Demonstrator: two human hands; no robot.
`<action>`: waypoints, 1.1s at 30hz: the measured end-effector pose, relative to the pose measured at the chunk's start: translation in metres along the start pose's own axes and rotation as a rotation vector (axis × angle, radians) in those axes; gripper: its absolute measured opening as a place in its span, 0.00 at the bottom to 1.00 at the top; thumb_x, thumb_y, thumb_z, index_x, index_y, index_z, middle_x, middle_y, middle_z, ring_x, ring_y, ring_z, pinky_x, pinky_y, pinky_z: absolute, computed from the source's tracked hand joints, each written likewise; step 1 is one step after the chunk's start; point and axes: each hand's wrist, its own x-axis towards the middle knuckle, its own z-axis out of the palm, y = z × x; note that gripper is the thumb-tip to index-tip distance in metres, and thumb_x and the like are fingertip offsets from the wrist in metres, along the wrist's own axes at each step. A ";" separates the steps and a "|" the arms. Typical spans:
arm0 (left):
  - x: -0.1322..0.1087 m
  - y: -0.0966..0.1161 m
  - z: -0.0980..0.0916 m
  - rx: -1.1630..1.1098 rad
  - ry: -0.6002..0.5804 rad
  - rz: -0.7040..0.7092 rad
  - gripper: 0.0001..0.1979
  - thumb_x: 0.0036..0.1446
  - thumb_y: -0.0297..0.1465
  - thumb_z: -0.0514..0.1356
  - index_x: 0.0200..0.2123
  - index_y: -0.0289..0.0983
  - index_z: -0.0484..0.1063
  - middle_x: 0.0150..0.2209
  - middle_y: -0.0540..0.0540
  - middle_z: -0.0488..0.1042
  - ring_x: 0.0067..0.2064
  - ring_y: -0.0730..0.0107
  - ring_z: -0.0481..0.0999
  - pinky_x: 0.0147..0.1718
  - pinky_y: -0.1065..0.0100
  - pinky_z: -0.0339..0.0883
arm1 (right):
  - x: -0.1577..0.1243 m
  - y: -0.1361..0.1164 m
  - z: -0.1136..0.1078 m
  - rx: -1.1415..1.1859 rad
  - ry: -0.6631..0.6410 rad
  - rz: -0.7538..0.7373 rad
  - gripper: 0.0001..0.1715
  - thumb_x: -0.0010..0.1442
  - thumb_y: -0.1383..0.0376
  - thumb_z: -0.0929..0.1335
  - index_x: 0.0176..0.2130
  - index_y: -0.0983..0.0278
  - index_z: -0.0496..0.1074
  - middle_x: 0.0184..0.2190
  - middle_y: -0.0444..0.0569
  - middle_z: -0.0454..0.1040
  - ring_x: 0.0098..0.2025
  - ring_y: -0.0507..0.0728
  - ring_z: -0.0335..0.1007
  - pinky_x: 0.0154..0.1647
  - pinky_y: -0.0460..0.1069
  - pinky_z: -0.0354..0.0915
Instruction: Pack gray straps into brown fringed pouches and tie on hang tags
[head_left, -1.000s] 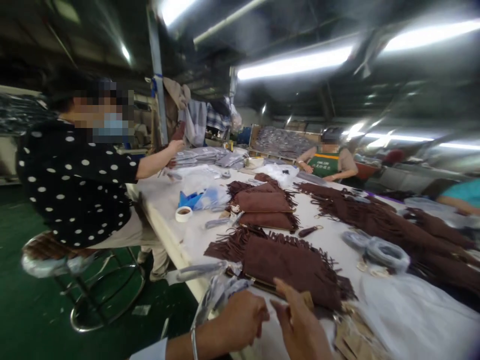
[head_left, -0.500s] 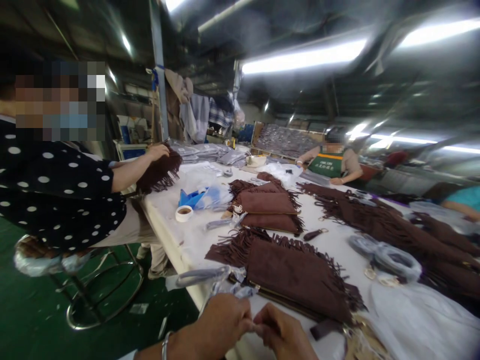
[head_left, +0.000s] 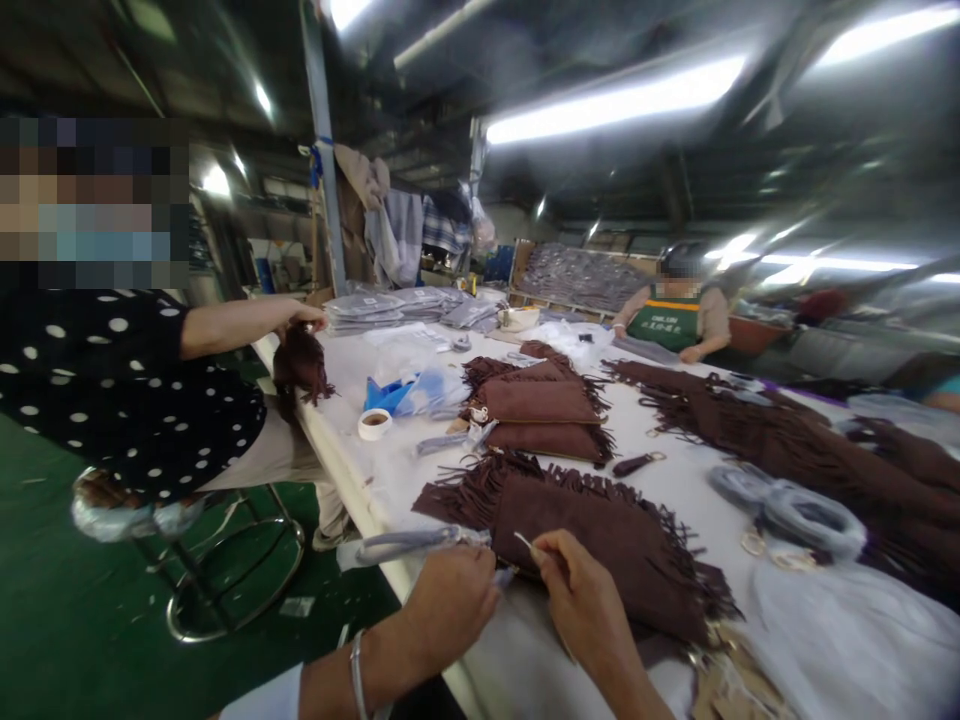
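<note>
A brown fringed bag (head_left: 577, 540) lies flat on the table before me, its zipper edge towards me. My right hand (head_left: 585, 600) is over its near edge, thumb and forefinger pinching a thin white strip (head_left: 523, 541). To the left, my left hand (head_left: 454, 605) is closed beside the bag's near left corner. What its fingers hold, if anything, is hidden; a small greyish piece shows at the fingertips. Just beyond that hand lies a plastic-wrapped grey strap (head_left: 405, 543), reaching over the table edge.
More brown fringed bags (head_left: 544, 400) lie behind, with a tape roll (head_left: 375, 424) and a blue tape dispenser (head_left: 391, 392) to their left. Wrapped straps (head_left: 814, 520) and white plastic (head_left: 855, 640) are at right. A co-worker in polka dots (head_left: 135, 400) sits left; another in a green apron (head_left: 664, 320) is across.
My hands, together before, have moved apart; the right has risen over the bag with the white strip showing in its pinch. The co-worker at left has lowered a brown fringed piece towards the table edge.
</note>
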 end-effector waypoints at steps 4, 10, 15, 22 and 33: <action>-0.024 0.014 -0.013 -0.177 -0.055 -0.075 0.06 0.62 0.34 0.58 0.35 0.39 0.71 0.33 0.48 0.76 0.35 0.63 0.74 0.34 0.66 0.63 | -0.004 0.007 0.010 0.042 -0.060 -0.001 0.13 0.66 0.58 0.60 0.36 0.60 0.69 0.30 0.44 0.75 0.32 0.56 0.72 0.34 0.48 0.62; -0.030 0.006 -0.015 -0.134 0.082 -0.051 0.11 0.69 0.33 0.50 0.40 0.38 0.71 0.41 0.45 0.74 0.44 0.63 0.71 0.44 0.64 0.64 | -0.009 0.026 0.022 0.051 -0.093 -0.019 0.10 0.65 0.61 0.61 0.35 0.60 0.69 0.33 0.45 0.75 0.36 0.57 0.72 0.38 0.50 0.63; -0.012 -0.005 -0.013 0.222 0.041 0.023 0.09 0.62 0.33 0.60 0.44 0.37 0.70 0.43 0.42 0.72 0.49 0.53 0.67 0.46 0.54 0.62 | -0.011 0.022 0.023 0.063 -0.071 -0.046 0.10 0.67 0.60 0.60 0.37 0.59 0.68 0.34 0.45 0.75 0.35 0.57 0.72 0.38 0.50 0.63; -0.002 -0.004 -0.025 0.348 -0.079 0.154 0.03 0.62 0.30 0.58 0.37 0.35 0.70 0.37 0.41 0.73 0.43 0.53 0.70 0.41 0.56 0.64 | -0.018 0.019 0.025 0.061 -0.101 -0.092 0.11 0.69 0.60 0.58 0.39 0.60 0.66 0.34 0.46 0.74 0.36 0.57 0.72 0.39 0.50 0.62; -0.030 -0.012 -0.032 -0.186 -0.190 -0.202 0.09 0.57 0.25 0.52 0.40 0.38 0.66 0.32 0.50 0.76 0.30 0.67 0.76 0.30 0.69 0.66 | -0.022 0.007 0.023 0.086 -0.165 -0.189 0.10 0.68 0.65 0.60 0.36 0.60 0.67 0.34 0.43 0.71 0.36 0.54 0.69 0.38 0.47 0.59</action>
